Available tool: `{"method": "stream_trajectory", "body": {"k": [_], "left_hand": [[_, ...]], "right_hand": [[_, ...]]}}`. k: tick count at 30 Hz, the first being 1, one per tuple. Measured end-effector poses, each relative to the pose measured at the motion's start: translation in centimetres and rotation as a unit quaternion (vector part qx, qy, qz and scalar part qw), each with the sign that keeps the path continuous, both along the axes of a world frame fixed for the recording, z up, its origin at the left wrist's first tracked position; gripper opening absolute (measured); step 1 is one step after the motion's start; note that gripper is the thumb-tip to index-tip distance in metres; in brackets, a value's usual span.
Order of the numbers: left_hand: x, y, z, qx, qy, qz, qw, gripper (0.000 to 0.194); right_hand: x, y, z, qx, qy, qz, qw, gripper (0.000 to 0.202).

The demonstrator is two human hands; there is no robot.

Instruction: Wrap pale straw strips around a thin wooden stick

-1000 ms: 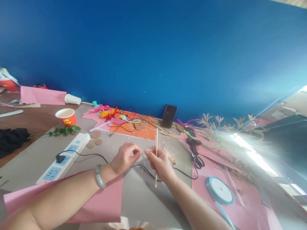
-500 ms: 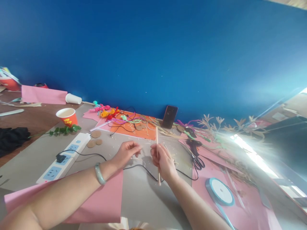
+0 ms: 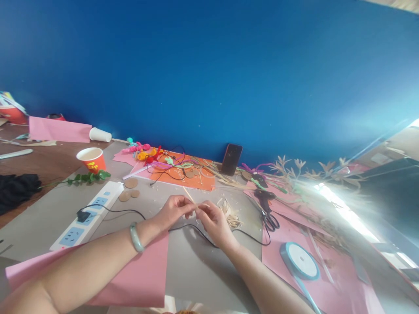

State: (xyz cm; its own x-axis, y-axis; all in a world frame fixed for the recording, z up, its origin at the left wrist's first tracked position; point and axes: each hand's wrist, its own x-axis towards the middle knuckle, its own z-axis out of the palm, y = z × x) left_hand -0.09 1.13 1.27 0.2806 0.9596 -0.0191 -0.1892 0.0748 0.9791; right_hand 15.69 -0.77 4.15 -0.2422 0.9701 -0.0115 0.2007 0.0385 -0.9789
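A thin pale strip [image 3: 189, 194] rises between my two hands over the grey mat, its upper end leaning left. My left hand [image 3: 178, 208], with a pale green bangle [image 3: 135, 237] on the wrist, pinches at the strip with closed fingers. My right hand [image 3: 212, 218] meets it fingertip to fingertip and holds the strip as well. Just behind my right hand lies a small heap of pale shavings [image 3: 231, 213]. A black cable [image 3: 193, 226] passes beneath both hands.
A white power strip [image 3: 94, 213], a red paper cup [image 3: 91, 160] and a green sprig are at left. Behind are orange paper [image 3: 170, 175] and a leaning phone [image 3: 231, 159]. Scissors [image 3: 270, 221], a glue gun, dried stems and a ribbon roll [image 3: 300, 261] lie at right.
My right hand has moved left to meet my left hand. The strip, upright before in my right hand, now tilts left and is between both hands. The heap of shavings is more exposed.
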Motion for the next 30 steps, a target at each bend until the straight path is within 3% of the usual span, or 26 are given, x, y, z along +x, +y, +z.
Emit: {"method": "stream_trajectory", "body": {"k": [9, 18, 30], "left_hand": [[0.0, -0.2, -0.1, 0.034, 0.013, -0.038, 0.999, 0.03], [-0.3, -0.2, 0.3, 0.061, 0.015, -0.057, 0.996, 0.029], [-0.5, -0.2, 0.7, 0.051, 0.002, -0.055, 0.997, 0.028]], "right_hand": [[0.4, 0.2, -1.1, -0.064, 0.048, -0.022, 0.997, 0.037], [0.4, 0.2, 0.2, -0.227, 0.181, 0.018, 0.957, 0.032], [1.0, 0.6, 0.4, -0.264, 0.218, 0.035, 0.939, 0.031]]}}
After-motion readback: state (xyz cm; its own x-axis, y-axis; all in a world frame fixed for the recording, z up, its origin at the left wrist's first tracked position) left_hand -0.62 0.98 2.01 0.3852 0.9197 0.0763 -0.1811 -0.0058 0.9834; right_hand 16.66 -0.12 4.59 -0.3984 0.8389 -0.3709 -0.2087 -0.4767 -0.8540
